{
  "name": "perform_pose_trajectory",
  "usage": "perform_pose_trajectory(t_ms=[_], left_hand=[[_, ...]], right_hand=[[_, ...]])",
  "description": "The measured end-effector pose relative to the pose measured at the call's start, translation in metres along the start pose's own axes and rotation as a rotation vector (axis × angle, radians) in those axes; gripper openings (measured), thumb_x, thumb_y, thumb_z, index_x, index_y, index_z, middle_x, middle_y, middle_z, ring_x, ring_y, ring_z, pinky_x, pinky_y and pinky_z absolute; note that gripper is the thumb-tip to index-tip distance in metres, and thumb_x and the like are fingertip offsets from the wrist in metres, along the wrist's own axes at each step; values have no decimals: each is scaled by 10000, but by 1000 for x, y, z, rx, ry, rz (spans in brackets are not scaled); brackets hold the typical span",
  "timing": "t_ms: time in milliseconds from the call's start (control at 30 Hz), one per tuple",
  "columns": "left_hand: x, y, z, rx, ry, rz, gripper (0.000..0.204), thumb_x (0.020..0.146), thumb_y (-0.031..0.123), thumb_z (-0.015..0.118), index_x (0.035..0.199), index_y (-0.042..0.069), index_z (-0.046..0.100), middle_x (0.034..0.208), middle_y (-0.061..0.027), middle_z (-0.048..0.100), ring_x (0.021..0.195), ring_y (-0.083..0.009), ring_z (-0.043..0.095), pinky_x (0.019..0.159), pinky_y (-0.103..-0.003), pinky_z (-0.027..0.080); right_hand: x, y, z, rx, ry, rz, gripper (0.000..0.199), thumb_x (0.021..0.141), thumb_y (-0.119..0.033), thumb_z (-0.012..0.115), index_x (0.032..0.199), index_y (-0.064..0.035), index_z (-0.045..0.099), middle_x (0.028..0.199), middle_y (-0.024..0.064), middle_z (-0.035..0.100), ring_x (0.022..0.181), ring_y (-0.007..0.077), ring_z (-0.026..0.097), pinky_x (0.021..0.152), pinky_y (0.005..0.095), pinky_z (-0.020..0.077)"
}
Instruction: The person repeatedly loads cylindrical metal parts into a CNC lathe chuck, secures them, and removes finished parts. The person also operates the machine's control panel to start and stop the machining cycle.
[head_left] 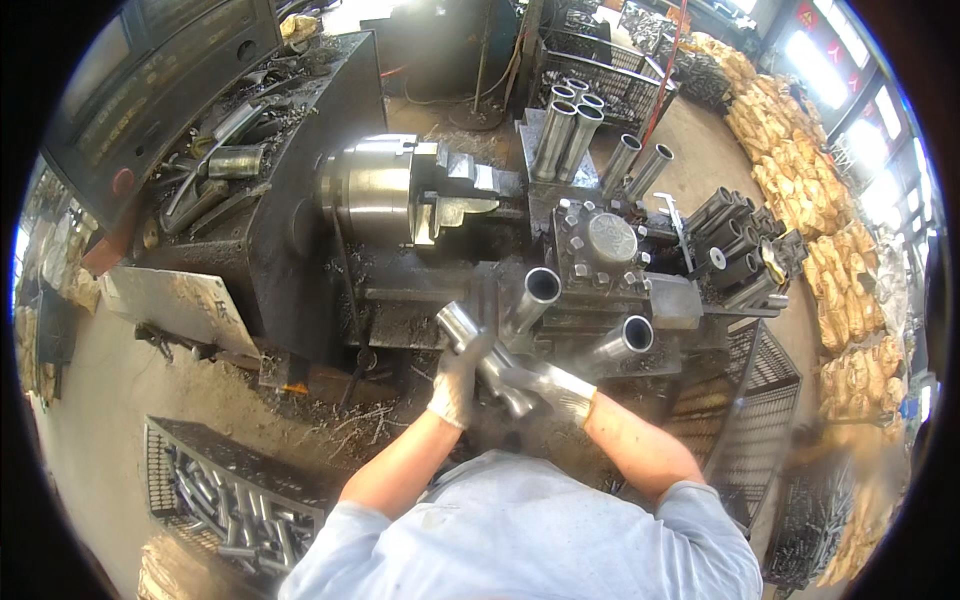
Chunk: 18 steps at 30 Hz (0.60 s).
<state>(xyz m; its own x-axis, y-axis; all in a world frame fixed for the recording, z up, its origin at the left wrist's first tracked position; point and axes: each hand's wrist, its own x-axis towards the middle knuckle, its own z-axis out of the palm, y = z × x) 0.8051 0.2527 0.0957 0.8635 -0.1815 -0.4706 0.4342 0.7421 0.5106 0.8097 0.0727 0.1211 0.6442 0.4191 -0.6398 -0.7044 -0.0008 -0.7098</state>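
A shiny metal tube (459, 322) slants in front of my body, its upper end pointing left and away. My left hand (459, 372), in a grey-white work glove, is closed around its middle. My right hand (553, 386), gloved alike and slightly blurred, grips near the tube's lower end, where its fingers partly cover the metal. Just beyond my hands, one tube (540, 288) stands on the machine, and another tube (630, 338) leans to the right of it. Behind them is a lathe with a jawed chuck (375, 190); I see no tube in its jaws.
A bolted square tool post (602, 245) sits right of the chuck. Several tubes stand upright (558, 130) behind it, and more lie stacked (735, 240) at the right. A mesh bin (160, 470) of metal pieces is at lower left. Brown sacks (780, 150) line the right side.
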Motion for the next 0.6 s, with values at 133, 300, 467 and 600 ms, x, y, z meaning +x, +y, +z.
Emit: perform_pose_trajectory(t_ms=[133,300,467,600], left_hand=[[8,-5,-10,29,148,56,381,983,233,685,1305,46,602,1124,-123,702,984,-284,703,828,-521,608],[10,-15,-43,-250,150,19,333,1027,345,567,1137,54,686,1095,-115,746,1038,-303,718,978,-449,570],[-5,-10,-54,168,72,64,622,1074,516,603,1437,12,574,1182,-150,751,977,-268,748,908,-388,608],[-32,-24,7,739,-80,425,785,933,292,877,1549,25,471,1165,-135,753,954,-166,724,833,-293,602]], right_hand=[[28,50,-47,-452,-87,-232,613,814,-457,912,1210,-14,763,997,64,748,846,142,671,689,327,546],[17,50,-65,-785,-193,-5,526,780,-391,920,1125,-20,777,890,83,788,768,145,722,706,308,591],[-71,27,-68,-775,-12,-375,521,721,-252,890,1165,-33,725,948,152,772,876,242,754,819,394,620],[-138,6,-122,-812,625,-419,668,704,-144,881,1330,-22,679,1166,130,758,1016,217,728,952,363,587]])
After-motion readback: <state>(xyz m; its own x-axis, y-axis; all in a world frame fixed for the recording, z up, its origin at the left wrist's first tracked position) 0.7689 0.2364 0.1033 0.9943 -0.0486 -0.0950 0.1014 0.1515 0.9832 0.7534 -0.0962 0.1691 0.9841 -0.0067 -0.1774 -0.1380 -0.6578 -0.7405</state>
